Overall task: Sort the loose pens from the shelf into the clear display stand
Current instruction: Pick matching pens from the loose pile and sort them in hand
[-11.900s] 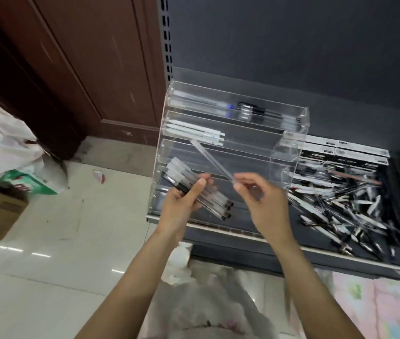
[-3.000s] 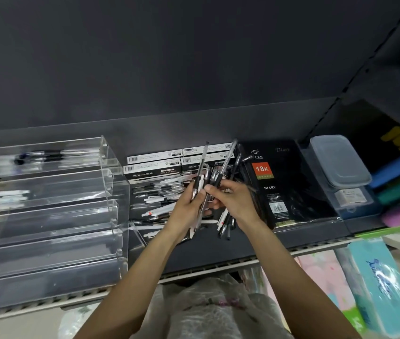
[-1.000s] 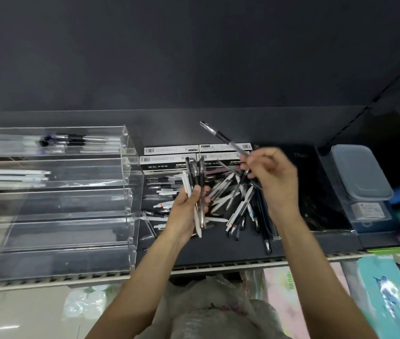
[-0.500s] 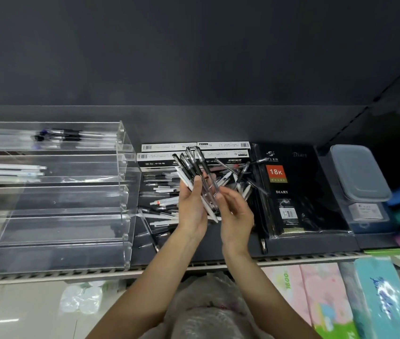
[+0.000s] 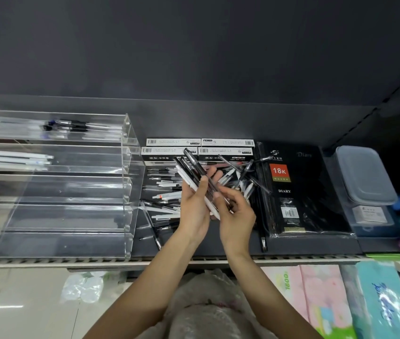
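My left hand (image 5: 195,211) grips a bundle of black and white pens (image 5: 194,170), fanned up and to the left above the shelf. My right hand (image 5: 236,216) sits right beside it, thumb and fingers pinching the lower ends of that bundle. A heap of loose pens (image 5: 164,192) lies on the dark shelf (image 5: 194,250) under and around both hands. The clear display stand (image 5: 125,187) stands at the left. Its top tier holds black and blue pens (image 5: 71,124), its second tier white pens (image 5: 18,159). The lower tiers look empty.
White pen boxes (image 5: 225,143) line the back of the shelf. A black diary (image 5: 301,192) lies right of the heap, then a lidded plastic box (image 5: 362,177). Tissue packs (image 5: 377,299) sit below the shelf edge at right. A plastic bag (image 5: 206,309) hangs under my arms.
A second ago my right hand was raised, holding one pen up. It has come down to my left hand and joined the bundle. The bundle now tilts further left.
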A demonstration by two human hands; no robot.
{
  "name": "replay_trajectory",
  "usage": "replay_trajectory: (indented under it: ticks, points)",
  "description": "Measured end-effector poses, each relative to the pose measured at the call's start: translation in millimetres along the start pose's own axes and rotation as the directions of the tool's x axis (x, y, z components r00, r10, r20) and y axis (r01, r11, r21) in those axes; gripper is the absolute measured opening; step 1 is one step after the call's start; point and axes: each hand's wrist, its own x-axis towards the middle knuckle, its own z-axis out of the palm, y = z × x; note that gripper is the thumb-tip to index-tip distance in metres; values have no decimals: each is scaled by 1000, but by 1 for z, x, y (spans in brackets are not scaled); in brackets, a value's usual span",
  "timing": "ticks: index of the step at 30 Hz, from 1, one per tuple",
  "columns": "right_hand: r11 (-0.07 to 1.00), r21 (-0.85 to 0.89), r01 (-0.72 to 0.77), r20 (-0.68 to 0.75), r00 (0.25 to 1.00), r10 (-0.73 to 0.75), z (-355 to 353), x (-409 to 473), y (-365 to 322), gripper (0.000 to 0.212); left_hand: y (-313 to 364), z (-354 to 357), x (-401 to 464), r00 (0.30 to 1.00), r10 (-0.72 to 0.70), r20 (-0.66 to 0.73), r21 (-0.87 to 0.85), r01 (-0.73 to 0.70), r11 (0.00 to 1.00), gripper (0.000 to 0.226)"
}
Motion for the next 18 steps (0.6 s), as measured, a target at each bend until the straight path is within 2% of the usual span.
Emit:
replay_trajectory:
  ticks: [6, 10, 13, 16, 18]
  points:
    - [999, -46, 27, 121, 992, -21, -10, -6, -7, 16, 4, -3, -1, 1000, -8, 22, -13, 8, 1000, 20]
    - [994, -23, -111, 224, 968, 113, -26, -16, -18, 26, 7, -1, -3, 1000, -23, 10, -94, 23, 995, 20]
    - [988, -39, -146, 262, 953, 152, -31, -21, -20, 19, 5, 1, -6, 998, -59, 1, -65, 59, 996, 13]
    - [963, 65, -261, 265, 935, 236, -33, -20, -19, 14, 1, 0, -8, 998, -59, 8, -57, 59, 997, 15]
    - [948, 106, -301, 276, 925, 262, -37, -22, -18, 14, 2, -1, -6, 1000, -16, 19, -117, 18, 993, 21]
